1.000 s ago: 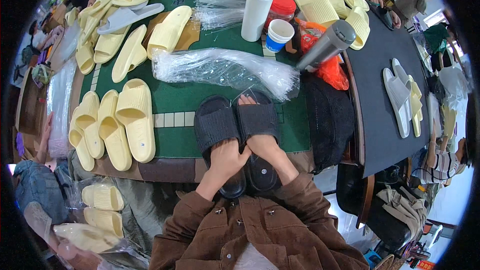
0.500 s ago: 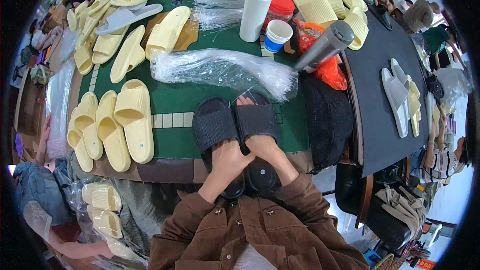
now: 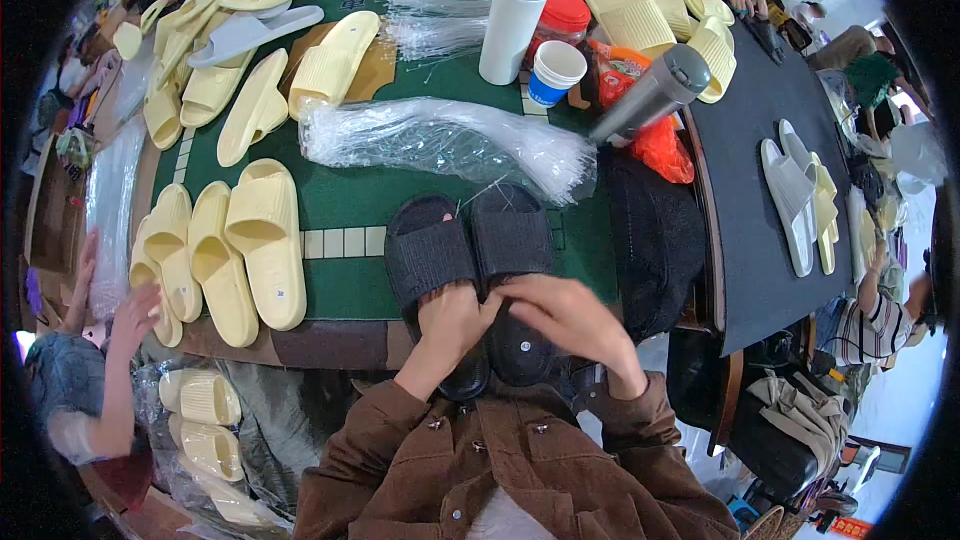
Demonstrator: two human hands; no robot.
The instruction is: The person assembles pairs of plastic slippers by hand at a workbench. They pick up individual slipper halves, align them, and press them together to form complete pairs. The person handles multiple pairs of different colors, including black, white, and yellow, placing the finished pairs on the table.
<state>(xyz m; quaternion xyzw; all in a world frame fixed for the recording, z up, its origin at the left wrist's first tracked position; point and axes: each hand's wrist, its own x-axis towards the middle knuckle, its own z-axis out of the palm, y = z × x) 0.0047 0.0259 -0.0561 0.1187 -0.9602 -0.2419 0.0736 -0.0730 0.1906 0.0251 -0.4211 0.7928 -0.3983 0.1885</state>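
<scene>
A pair of black slide slippers with ribbed straps lies side by side before me at the table edge. Under the strap of the left slipper (image 3: 432, 258) is my left hand (image 3: 450, 325); its fingers are mostly hidden, a fingertip shows at the toe opening, and its thumb points toward the other slipper. Over the footbed of the right slipper (image 3: 512, 245) my right hand (image 3: 565, 312) is out of the strap, its bent fingers and thumb apart, fingertips close to my left thumb. A thin clear tie (image 3: 485, 193) spans the straps' front edges.
Beyond the slippers lies a bundle of clear plastic ties (image 3: 440, 140). Cream slippers (image 3: 262, 250) stand at the left. A white bottle (image 3: 515, 20), paper cup (image 3: 557, 73), grey tumbler (image 3: 655, 95) and black bag (image 3: 650, 250) are at the right. A co-worker's hand (image 3: 135, 315) is at far left.
My right hand has come out of the right slipper and moved back and right, above its footbed. My left hand stays in the left slipper. The co-worker's arm at left has risen.
</scene>
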